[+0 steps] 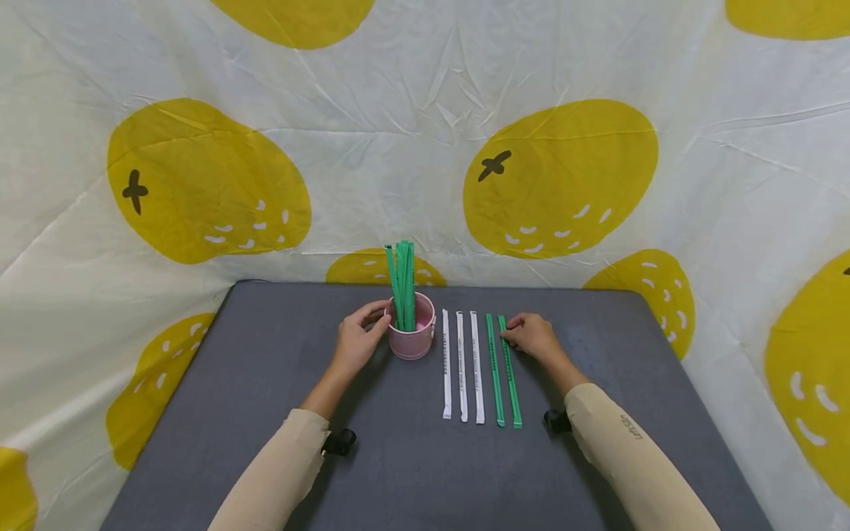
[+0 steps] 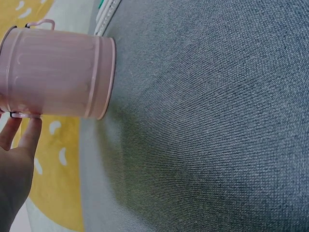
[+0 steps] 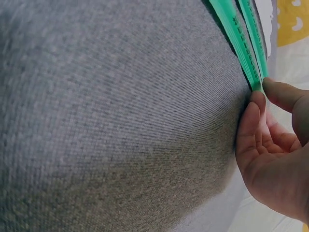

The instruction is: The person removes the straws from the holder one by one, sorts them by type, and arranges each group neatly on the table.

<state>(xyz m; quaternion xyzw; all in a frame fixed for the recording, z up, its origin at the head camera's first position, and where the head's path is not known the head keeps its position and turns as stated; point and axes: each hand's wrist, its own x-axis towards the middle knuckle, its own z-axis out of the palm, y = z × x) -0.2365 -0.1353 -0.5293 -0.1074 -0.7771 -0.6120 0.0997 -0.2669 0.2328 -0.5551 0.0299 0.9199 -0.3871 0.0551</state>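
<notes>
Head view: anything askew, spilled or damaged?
Nothing stands out. The pink bucket stands upright, left hand on its side, green wrapped straws inside. Three white wrapped straws and two flat green straws lie in an even row; the right hand pinches the outermost green one. Their slight fan is probably just perspective.

The pink cylindrical bucket (image 1: 412,344) conceals the lower ends of slim green wrapped sticks (image 1: 404,284). I find print on the slim white wrapped sticks (image 1: 461,369) too small to read.
</notes>
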